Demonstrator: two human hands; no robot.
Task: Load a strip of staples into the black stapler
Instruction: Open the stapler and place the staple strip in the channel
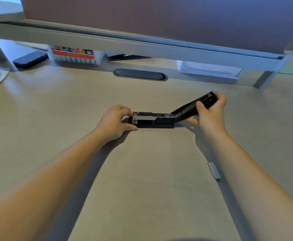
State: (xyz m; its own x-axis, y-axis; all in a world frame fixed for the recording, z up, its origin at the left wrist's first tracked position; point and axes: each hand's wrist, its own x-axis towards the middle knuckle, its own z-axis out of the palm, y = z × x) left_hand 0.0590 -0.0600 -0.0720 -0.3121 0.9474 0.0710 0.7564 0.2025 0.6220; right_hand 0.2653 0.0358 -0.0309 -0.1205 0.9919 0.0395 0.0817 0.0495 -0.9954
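Note:
The black stapler (pixel 157 120) lies on the wooden desk (pixel 142 171) in the middle of the view, hinged wide apart. Its metal staple channel (pixel 147 116) faces up on the base. My left hand (pixel 115 120) grips the front end of the base and presses it to the desk. My right hand (pixel 211 110) holds the stapler's black top cover (pixel 189 106), swung up and back to the right. A grey strip of staples (pixel 214 170) lies loose on the desk, nearer to me, just left of my right forearm.
A raised monitor shelf (pixel 142 44) spans the back of the desk. Under it stand a box of markers (pixel 74 55), a dark eraser block (pixel 31 59) and a white tray (pixel 210 69). A dark oval cable grommet (pixel 140 74) sits behind the stapler.

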